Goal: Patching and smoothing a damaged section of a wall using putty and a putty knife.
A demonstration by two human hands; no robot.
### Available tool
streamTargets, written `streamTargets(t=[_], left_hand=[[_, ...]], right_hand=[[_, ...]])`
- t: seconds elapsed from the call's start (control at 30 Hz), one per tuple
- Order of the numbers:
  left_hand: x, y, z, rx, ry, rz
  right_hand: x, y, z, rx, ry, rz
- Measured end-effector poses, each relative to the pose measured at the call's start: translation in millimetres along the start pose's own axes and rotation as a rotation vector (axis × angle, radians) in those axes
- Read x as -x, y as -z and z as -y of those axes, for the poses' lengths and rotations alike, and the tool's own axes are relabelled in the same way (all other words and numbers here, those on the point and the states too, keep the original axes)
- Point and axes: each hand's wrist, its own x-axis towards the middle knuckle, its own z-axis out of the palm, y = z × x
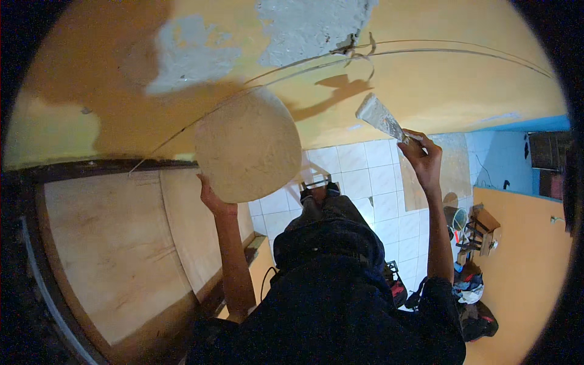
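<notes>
The left hand (pixel 218 199) holds the pale rounded board (pixel 248 149) at its lower left edge, with part of the grip hidden beneath it; the board lies just above and to the right of that hand; the right hand (pixel 424 155) is closed around the handle of a scraper (pixel 381 115), whose smeared blade points up and left from the fingers, apart from the board; any marking on the blade cannot be made out; beyond both hands stands a yellow-orange wall (pixel 462 79), with a grey patch (pixel 310 33) above and between them and a thin cable (pixel 450 50) above the right hand; below that hand spreads a white tiled floor (pixel 384 213), with a wooden stool (pixel 482 228) to its lower right.
</notes>
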Motion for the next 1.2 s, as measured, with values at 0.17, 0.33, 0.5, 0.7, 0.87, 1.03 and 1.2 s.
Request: streamTargets(t=[0.17,0.33,0.5,0.7,0.87,1.03,1.2], left_hand=[[13,-12,-13,0.055,0.004,-0.002],[37,-11,-36,0.049,-0.038,-0.044],[65,-3,-50,0.036,-0.104,0.0],[100,7,-53,0.117,-0.121,0.054],[107,-1,-41,0.057,-0.168,-0.026],[93,-9,-38,0.066,-0.168,-0.007],[84,-10,-25,0.047,-0.192,-0.005]], right_hand=[[8,9,0,-0.05,0.04,-0.048],[21,7,2,-0.088,-0.031,-0.034],[20,9,8,0.084,0.113,-0.02],[20,7,23,-0.033,0.158,-0.021],[-13,24,23,-0.261,-0.043,0.234],[-70,37,30,-0.242,0.028,0.345],[-123,50,21,-0.211,0.0,0.451]])
